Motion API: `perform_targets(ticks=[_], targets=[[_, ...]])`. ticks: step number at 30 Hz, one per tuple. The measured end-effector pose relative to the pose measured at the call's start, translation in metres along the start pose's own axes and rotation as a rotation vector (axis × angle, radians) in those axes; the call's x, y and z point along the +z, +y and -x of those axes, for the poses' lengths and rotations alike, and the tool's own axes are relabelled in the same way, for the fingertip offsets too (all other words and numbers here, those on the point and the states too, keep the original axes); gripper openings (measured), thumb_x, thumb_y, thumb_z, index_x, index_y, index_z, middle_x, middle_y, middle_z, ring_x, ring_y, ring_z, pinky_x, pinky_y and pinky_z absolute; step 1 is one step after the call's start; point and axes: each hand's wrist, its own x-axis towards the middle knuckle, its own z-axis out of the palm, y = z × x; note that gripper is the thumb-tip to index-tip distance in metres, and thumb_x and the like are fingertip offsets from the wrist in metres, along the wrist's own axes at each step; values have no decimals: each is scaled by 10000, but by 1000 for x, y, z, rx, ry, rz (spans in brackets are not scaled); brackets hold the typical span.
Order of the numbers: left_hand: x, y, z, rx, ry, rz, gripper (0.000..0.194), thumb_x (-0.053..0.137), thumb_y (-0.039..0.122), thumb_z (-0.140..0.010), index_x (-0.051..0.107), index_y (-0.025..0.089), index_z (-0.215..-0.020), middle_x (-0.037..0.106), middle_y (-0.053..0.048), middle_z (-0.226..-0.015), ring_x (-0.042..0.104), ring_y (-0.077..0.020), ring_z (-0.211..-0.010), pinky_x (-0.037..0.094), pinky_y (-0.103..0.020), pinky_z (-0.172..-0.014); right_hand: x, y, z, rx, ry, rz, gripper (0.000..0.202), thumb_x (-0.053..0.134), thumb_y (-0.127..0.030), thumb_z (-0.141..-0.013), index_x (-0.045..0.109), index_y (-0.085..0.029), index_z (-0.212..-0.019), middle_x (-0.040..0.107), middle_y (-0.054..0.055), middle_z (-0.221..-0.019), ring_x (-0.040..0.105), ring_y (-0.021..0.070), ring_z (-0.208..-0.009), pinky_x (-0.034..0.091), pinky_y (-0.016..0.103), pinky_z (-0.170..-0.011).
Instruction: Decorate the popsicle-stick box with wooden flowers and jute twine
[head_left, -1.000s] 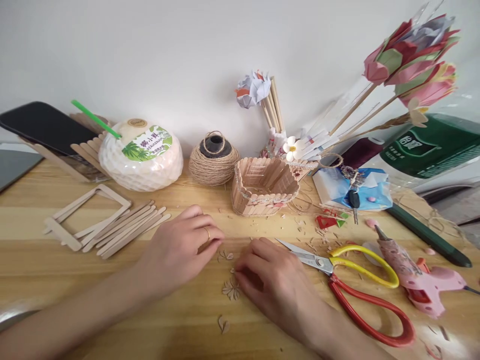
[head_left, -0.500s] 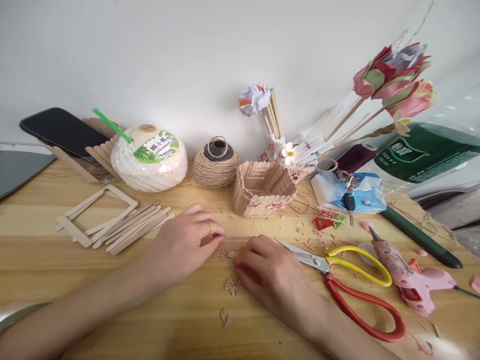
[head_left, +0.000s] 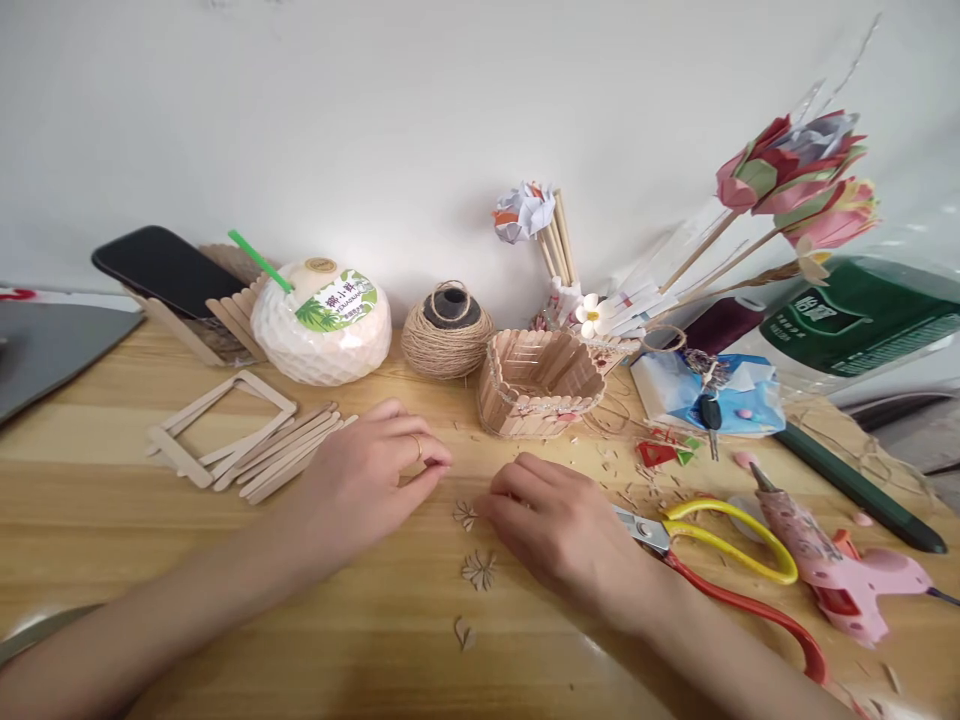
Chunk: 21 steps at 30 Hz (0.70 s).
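Observation:
My left hand (head_left: 382, 465), with a ring on one finger, hovers over the wooden table with thumb and index tips pinched together; anything between them is too small to see. My right hand (head_left: 559, 525) is closed, its fingertips at the right edge of a small partial cluster of petal-shaped wooden pieces (head_left: 464, 515). Below lies a fuller flower-like cluster (head_left: 478, 571), and nearer me a few loose petal pieces (head_left: 463, 633). Scissors (head_left: 720, 560) with yellow and red handles lie right of my right hand, their blades mostly hidden behind it.
Craft sticks (head_left: 292, 455) and a stick frame (head_left: 176, 455) lie left. Behind stand a wrapped coconut (head_left: 322, 335), a twine spool (head_left: 448, 340) and a craft-stick basket (head_left: 536, 390). A pink glue gun (head_left: 847, 580), keys (head_left: 709, 410), wood scraps and paper flowers (head_left: 795, 165) are right.
My right hand has moved up to the upper petal cluster and now covers the scissor blades. My left hand keeps its pinch. The whole view has shifted slightly.

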Motion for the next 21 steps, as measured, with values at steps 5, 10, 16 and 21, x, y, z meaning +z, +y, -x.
perform_targets(ticks=[5,10,16,21], targets=[[7,5,10,50,-106,-7,188,508,198,-869,677,210,-788,655,1,-757,512,-159,-775,412,-278,-678,4,-11,8,214,28,-92,178,499,-159,-874,604,-157,-731,547,14,-714,487,118,-632,345,239,-541],[20,14,21,124,-126,-74,245,458,157,-879,677,185,-771,609,-21,-689,473,-170,-717,400,-274,-617,15,-20,9,275,68,-123,134,546,-179,-837,591,-170,-710,558,7,-707,499,128,-643,348,244,-547],[30,15,24,165,-83,-52,219,472,112,-853,668,166,-773,592,-27,-680,435,-177,-688,378,-281,-572,22,-21,5,301,48,-80,128,552,-187,-822,583,-171,-699,563,12,-702,506,146,-635,341,267,-531],[30,15,25,157,-78,-37,202,488,111,-842,663,176,-764,586,-23,-688,437,-173,-695,373,-272,-568,21,-20,5,299,62,-105,141,511,-143,-821,598,-172,-714,562,17,-702,504,143,-638,345,258,-533]])
